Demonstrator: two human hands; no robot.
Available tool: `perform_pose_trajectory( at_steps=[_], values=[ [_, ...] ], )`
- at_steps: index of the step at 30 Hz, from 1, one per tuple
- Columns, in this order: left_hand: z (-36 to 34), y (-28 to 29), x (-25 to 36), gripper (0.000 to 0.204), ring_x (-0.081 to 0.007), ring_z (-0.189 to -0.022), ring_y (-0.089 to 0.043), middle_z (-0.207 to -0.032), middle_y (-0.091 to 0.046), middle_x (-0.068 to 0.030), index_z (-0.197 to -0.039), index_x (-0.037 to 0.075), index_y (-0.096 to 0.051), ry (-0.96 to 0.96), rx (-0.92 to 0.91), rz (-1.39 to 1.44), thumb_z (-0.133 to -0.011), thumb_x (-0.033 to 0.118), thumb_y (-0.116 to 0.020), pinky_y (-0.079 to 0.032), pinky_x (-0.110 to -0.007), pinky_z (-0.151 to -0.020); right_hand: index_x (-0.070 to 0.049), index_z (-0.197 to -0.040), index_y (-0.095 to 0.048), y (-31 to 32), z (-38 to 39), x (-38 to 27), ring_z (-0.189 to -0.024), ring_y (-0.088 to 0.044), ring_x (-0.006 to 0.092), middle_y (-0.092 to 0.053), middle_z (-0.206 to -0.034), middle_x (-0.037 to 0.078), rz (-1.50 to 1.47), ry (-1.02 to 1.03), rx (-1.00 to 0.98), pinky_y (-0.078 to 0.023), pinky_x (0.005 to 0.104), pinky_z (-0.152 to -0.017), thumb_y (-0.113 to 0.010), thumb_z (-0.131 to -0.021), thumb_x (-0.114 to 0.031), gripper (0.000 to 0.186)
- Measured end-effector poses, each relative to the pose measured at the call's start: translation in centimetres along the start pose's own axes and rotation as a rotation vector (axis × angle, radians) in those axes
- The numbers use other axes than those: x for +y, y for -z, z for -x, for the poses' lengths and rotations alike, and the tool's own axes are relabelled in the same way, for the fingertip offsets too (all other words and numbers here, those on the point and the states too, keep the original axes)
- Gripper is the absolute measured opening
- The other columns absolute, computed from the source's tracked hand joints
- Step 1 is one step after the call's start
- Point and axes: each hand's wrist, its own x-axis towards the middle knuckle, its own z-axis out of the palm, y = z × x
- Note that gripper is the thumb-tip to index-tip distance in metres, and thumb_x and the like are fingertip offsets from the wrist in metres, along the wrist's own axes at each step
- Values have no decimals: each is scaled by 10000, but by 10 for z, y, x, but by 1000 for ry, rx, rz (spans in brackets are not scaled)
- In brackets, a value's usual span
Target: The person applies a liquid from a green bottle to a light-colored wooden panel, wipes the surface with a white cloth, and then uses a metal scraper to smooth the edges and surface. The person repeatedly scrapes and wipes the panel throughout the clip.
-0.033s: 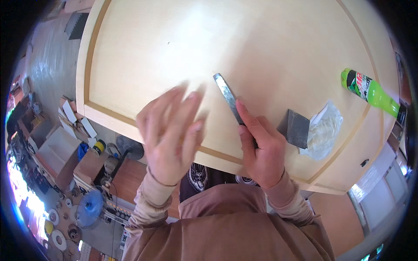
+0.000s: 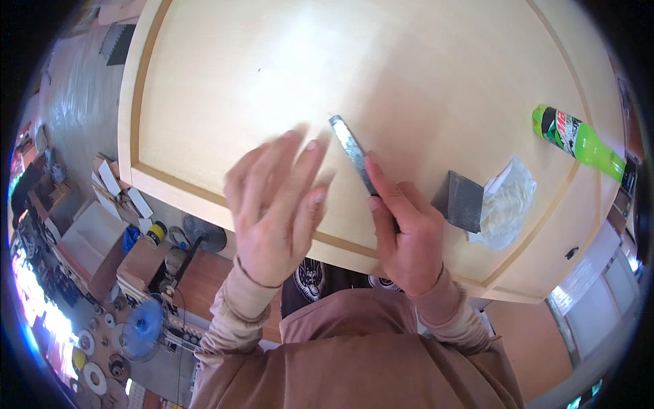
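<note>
My right hand is closed round the lower part of a narrow, flat metal blade, its index finger stretched along it. What kind of tool this is, I cannot make out. The blade slants up and left, its tip over or against a pale wooden panel with a raised border. My left hand hovers over the panel's near edge, left of the blade. Its fingers are spread, slightly blurred, and hold nothing. To the right of my right hand lies a folded dark grey sheet, like sandpaper, partly over a crumpled white cloth or paper.
A green plastic bottle lies on its side at the panel's right. Below left are a fan with blue blades, a yellow-and-black roll, an open carton and wood scraps. Clear plastic wrap hangs at far left.
My left hand has shifted slightly to the right, toward the blade. The blade and my right hand have moved a little to the left.
</note>
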Motion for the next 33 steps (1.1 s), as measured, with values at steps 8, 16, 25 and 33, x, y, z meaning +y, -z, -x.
perform_pose_trajectory(
  at_steps=[8, 16, 25, 33],
  values=[
    [-14, -26, -4, 564, -296, -1338, -564, -1631, -638, 13, -1559, 137, -707, -109, -135, -133, -1024, 305, -764, -255, -566, -1280, -130, -1601, -668, -7, -5, 0, -691, -596, 262, -645, -905, 138, -47, -10, 21, -524, 396, -660, -714, -1034, 37, 593],
    [-16, -32, -7, 558, -297, -1293, -549, -1637, -637, 36, -1565, 185, -711, -96, -126, -133, -1026, 320, -760, -272, -572, -1261, -126, -1600, -668, -8, -10, 0, -695, -611, 269, -644, -905, 140, -53, -6, 23, -522, 395, -654, -714, -1036, 34, 589],
    [-15, -29, -6, 540, -295, -1276, -551, -1625, -647, 38, -1542, 183, -730, -72, -153, -145, -1021, 323, -762, -284, -567, -1244, -127, -1599, -669, -7, -11, 0, -694, -626, 291, -668, -933, 158, -70, -26, 1, -531, 400, -659, -712, -1042, 26, 579],
    [-16, -30, -5, 546, -290, -1269, -549, -1628, -643, 35, -1550, 180, -725, -87, -146, -126, -1026, 335, -758, -263, -568, -1251, -146, -1599, -672, -4, -12, -3, -665, -591, 268, -622, -886, 132, -75, -42, 0, -509, 403, -632, -713, -1047, 9, 575]
  ],
)
